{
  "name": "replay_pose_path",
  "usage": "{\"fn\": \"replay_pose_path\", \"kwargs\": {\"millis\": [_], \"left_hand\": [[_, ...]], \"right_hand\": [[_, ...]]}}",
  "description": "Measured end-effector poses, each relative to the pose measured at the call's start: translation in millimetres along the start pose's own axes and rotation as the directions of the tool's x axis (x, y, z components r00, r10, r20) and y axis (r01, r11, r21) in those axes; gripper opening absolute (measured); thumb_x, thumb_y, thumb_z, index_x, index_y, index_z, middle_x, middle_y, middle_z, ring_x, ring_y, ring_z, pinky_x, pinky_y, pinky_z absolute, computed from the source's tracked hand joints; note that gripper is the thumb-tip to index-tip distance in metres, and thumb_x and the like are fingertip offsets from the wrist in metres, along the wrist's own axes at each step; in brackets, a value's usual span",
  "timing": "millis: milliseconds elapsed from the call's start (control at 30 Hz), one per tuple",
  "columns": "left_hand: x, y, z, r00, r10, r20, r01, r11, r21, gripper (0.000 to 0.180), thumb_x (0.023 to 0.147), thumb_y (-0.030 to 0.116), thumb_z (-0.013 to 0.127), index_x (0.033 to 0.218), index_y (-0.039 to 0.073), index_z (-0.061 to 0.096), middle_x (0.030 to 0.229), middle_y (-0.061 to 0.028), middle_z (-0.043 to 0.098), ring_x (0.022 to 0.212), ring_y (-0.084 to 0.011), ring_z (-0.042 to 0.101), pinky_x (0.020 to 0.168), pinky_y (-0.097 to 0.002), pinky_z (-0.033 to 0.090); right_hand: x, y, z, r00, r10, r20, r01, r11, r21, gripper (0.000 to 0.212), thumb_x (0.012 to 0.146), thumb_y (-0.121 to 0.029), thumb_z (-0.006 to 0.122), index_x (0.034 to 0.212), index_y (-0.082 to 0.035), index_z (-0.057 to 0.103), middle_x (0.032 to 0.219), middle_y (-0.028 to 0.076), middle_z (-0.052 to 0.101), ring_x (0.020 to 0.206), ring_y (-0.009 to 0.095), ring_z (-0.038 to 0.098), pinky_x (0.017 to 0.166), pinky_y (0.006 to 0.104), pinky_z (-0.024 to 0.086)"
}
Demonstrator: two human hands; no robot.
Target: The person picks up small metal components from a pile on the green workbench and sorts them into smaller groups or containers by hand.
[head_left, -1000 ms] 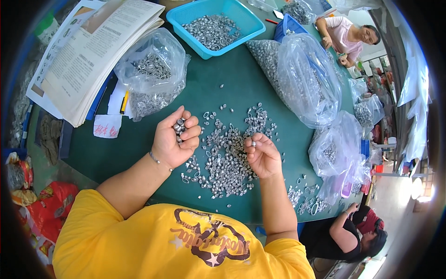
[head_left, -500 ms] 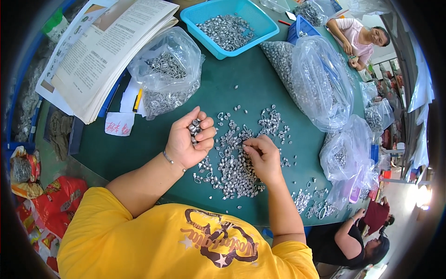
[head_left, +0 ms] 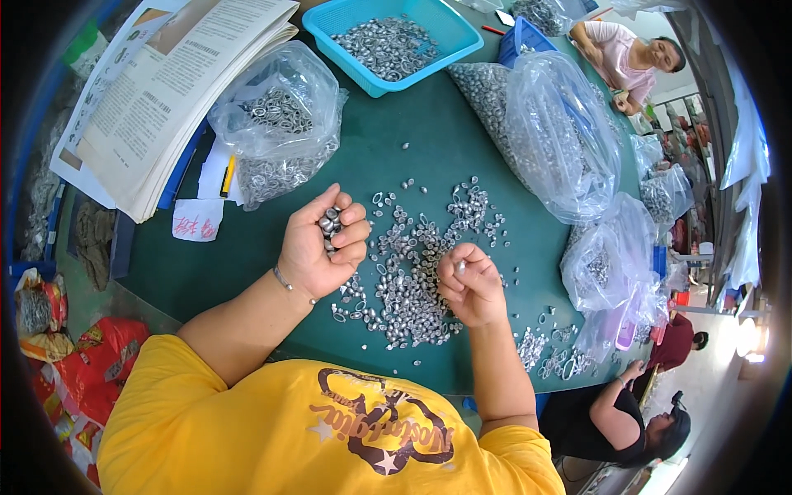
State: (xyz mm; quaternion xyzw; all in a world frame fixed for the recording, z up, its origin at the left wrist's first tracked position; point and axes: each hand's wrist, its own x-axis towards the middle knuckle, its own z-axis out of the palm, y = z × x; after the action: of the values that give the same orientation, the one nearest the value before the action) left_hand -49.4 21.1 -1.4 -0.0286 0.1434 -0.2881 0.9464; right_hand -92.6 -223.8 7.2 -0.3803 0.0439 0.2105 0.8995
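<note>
My left hand (head_left: 318, 247) is curled palm up around several small shiny oval metal pieces (head_left: 331, 227), left of a loose pile. Just right of that pile, my right hand (head_left: 478, 293) is turned with its fingers curled up. A single small silvery metal piece (head_left: 460, 266) is pinched at its fingertips. The pile of silver-grey metal pieces (head_left: 408, 301) spreads over the green tabletop (head_left: 379, 136) between and beyond both hands. Solid-looking ovals and open rings are mixed in it.
A turquoise basket (head_left: 313, 25) of metal pieces stands at the back. Clear bags of parts (head_left: 276, 124) lie left and more bags (head_left: 565, 136) right. Papers (head_left: 157, 99) are stacked far left. Small groups of rings (head_left: 565, 363) lie near right. Other people sit along the right.
My right hand has lifted off the pile and turned over, a small metal piece now showing at its fingertips. My left hand keeps its handful. The whole view has shifted slightly.
</note>
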Motion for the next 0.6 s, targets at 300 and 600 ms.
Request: {"fn": "replay_pose_path", "kwargs": {"millis": [300,600], "left_hand": [[2,0,-3,1.000,-0.002,-0.014,0.002,0.999,0.036,0.025,0.095,0.026,0.043,0.078,0.010,0.051,0.070,-0.0013,0.046,0.050,-0.0086,0.036,0.039,-0.0207,0.027],[1,-2,-1,0.999,-0.012,-0.031,0.013,0.999,0.043,0.025,0.095,0.026,0.043,0.078,0.010,0.050,0.070,-0.0009,0.046,0.050,-0.0084,0.037,0.039,-0.0205,0.027]], "right_hand": [[34,10,33,0.902,-0.306,0.306,0.229,-0.262,-0.938,0.006,0.076,0.004,0.063,0.081,0.002,0.060,0.075,0.009,0.056,0.068,0.026,0.059,0.060,0.0311,0.047],[31,11,30,0.916,-0.286,0.280,0.192,-0.299,-0.935,0.013,0.077,0.004,0.059,0.089,0.000,0.057,0.084,0.016,0.054,0.074,0.036,0.058,0.065,0.0412,0.049]]}}
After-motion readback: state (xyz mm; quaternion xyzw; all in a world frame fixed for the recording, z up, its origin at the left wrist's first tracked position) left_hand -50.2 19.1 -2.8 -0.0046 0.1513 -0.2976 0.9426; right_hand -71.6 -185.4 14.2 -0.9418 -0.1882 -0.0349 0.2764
